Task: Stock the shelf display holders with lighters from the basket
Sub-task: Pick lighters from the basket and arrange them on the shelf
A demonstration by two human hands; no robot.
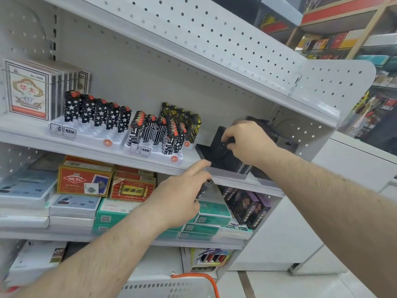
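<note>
L hand (180,194) grips dark lighter (204,188) just below shelf edge (225,174). R hand (247,140) holds black object (219,145) on shelf, right of 2 white holders: star lighters (97,111) in left holder (86,134), circuit-pattern lighters (159,132) in next. Basket (171,287) w/ orange handle at bottom.

Two lighter holders (90,134) side by side on shelf (150,162), card boxes (86,181) beneath, basket (171,287) below
</note>
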